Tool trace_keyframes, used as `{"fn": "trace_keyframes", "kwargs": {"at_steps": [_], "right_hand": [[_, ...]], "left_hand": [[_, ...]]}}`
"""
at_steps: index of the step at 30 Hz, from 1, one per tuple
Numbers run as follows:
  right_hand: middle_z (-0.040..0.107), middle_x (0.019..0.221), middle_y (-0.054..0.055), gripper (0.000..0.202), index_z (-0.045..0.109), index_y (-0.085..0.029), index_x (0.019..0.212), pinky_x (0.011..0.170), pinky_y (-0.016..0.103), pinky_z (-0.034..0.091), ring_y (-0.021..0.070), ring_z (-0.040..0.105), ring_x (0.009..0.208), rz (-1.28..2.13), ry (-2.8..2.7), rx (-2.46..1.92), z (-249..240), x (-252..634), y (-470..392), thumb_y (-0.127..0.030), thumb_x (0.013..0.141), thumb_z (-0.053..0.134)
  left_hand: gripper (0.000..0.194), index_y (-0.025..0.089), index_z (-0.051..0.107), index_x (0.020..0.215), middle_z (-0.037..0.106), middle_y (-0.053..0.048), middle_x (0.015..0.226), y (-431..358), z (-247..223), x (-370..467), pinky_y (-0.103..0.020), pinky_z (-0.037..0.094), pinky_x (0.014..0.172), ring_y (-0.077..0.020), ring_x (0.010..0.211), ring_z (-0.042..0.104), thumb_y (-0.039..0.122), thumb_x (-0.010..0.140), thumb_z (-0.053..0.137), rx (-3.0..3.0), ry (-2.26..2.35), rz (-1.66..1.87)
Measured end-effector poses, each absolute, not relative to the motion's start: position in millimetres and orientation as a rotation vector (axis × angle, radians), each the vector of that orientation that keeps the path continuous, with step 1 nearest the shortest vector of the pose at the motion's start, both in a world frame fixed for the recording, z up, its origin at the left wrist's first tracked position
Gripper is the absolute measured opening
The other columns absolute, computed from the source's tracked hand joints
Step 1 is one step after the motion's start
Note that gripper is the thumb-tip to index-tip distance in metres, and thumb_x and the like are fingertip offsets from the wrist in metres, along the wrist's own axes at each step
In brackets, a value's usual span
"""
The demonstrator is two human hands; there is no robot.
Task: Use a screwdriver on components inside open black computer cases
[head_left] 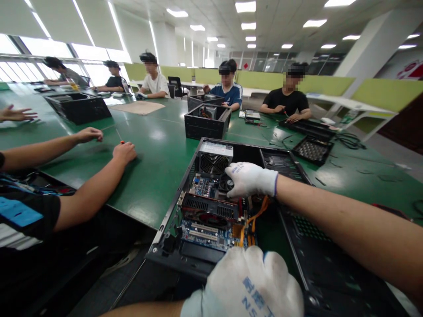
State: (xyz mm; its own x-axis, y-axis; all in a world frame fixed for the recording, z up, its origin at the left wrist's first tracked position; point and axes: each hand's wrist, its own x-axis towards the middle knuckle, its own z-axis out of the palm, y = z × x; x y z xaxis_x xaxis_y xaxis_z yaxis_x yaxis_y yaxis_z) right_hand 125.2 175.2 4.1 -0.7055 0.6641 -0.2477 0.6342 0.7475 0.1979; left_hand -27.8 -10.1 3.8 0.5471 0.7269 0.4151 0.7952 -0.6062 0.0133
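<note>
An open desktop computer case [193, 259] lies on the green table in front of me, its inside facing up. Gloved in white, my right hand [253, 179] reaches in from the right, thumb and fingers closed around the CPU cooler fan [226, 182]. My left hand [254, 284], also gloved, is bent over the case's near edge; its fingertips are hidden. Between my hands are a graphics card [209, 207], the blue motherboard [201, 235] and orange cables [256, 216]. A power supply with a round fan grille [214, 163] sits at the case's far end.
On the left, a co-worker's hand [124, 152] holds a screwdriver. Other computer cases [206, 125] stand farther along the green table [145, 193]. Several people sit across it. A black tray of small parts [312, 149] and loose cables [348, 141] lie at the right.
</note>
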Motion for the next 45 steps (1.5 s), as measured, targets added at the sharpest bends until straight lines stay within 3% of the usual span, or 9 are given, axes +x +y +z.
{"fn": "trace_keyframes", "kwargs": {"at_steps": [5,9,12,16,22,29,35,40,45], "right_hand": [[0.071,0.121,0.024,0.057,0.070,-0.009,0.121,0.087,0.042,0.054,0.0377,0.070,0.108,0.351,2.586,1.178,30,147,186,-0.047,0.079,0.070],[0.069,0.127,0.027,0.056,0.068,-0.007,0.126,0.090,0.046,0.052,0.0392,0.068,0.114,0.425,2.482,1.359,23,154,210,-0.042,0.082,0.067],[0.069,0.129,0.027,0.058,0.067,-0.007,0.128,0.097,0.052,0.047,0.0399,0.068,0.116,0.401,2.451,1.372,9,154,228,-0.044,0.084,0.068],[0.071,0.129,0.023,0.059,0.067,-0.012,0.130,0.102,0.052,0.043,0.0374,0.067,0.120,0.309,2.462,1.281,-2,152,240,-0.054,0.089,0.065],[0.072,0.133,0.018,0.043,0.071,-0.018,0.129,0.095,0.043,0.048,0.0323,0.067,0.124,0.197,2.503,1.213,-2,154,239,-0.041,0.095,0.059],[0.076,0.125,0.017,0.045,0.074,-0.018,0.123,0.089,0.040,0.051,0.0323,0.071,0.117,0.160,2.639,1.271,-1,160,240,-0.047,0.098,0.049],[0.076,0.124,0.015,0.050,0.071,-0.018,0.125,0.091,0.035,0.051,0.0293,0.071,0.115,0.124,2.797,1.352,0,169,241,-0.052,0.101,0.044],[0.078,0.120,0.015,0.048,0.072,-0.017,0.123,0.090,0.034,0.051,0.0293,0.072,0.111,0.084,2.864,1.398,-1,173,243,-0.052,0.100,0.047],[0.078,0.119,0.014,0.047,0.073,-0.017,0.122,0.091,0.034,0.051,0.0290,0.072,0.111,0.020,2.900,1.393,-2,174,244,-0.052,0.099,0.051]], "left_hand": [[0.031,0.023,0.065,0.129,0.064,-0.011,0.135,-62,-6,45,-0.044,0.060,0.095,-0.0222,0.111,0.066,0.040,0.104,0.062,-2.690,-1.202,-0.462],[0.021,0.022,0.069,0.107,0.070,-0.007,0.106,-57,-2,48,-0.033,0.059,0.068,-0.0193,0.084,0.067,0.041,0.103,0.060,-2.703,-1.178,-0.414],[0.028,0.022,0.059,0.079,0.061,-0.003,0.077,-50,-11,53,-0.029,0.043,0.045,-0.0178,0.060,0.059,0.043,0.098,0.063,-2.637,-1.217,-0.418],[0.036,0.023,0.048,0.072,0.055,0.000,0.068,-47,-23,58,-0.028,0.033,0.042,-0.0172,0.051,0.055,0.044,0.090,0.071,-2.546,-1.285,-0.439],[0.030,0.026,0.059,0.089,0.066,-0.002,0.086,-31,22,26,-0.033,0.046,0.053,-0.0225,0.067,0.065,0.056,0.091,0.064,-2.733,-1.566,-0.366],[0.021,0.019,0.062,0.109,0.070,-0.010,0.110,61,49,-3,-0.038,0.054,0.093,-0.0260,0.103,0.070,0.034,0.098,0.051,-2.637,-1.792,-0.086],[0.037,0.013,0.061,0.127,0.070,-0.016,0.132,143,20,10,-0.034,0.056,0.097,-0.0285,0.118,0.070,0.028,0.093,0.057,-2.726,-1.743,0.640],[0.042,0.016,0.068,0.121,0.074,-0.015,0.129,176,-28,17,-0.033,0.059,0.094,-0.0301,0.116,0.072,0.025,0.081,0.072,-2.727,-1.707,0.871],[0.048,0.015,0.065,0.128,0.073,-0.017,0.131,185,-64,11,-0.039,0.058,0.099,-0.0327,0.117,0.072,0.039,0.087,0.070,-2.813,-1.622,0.842]]}}
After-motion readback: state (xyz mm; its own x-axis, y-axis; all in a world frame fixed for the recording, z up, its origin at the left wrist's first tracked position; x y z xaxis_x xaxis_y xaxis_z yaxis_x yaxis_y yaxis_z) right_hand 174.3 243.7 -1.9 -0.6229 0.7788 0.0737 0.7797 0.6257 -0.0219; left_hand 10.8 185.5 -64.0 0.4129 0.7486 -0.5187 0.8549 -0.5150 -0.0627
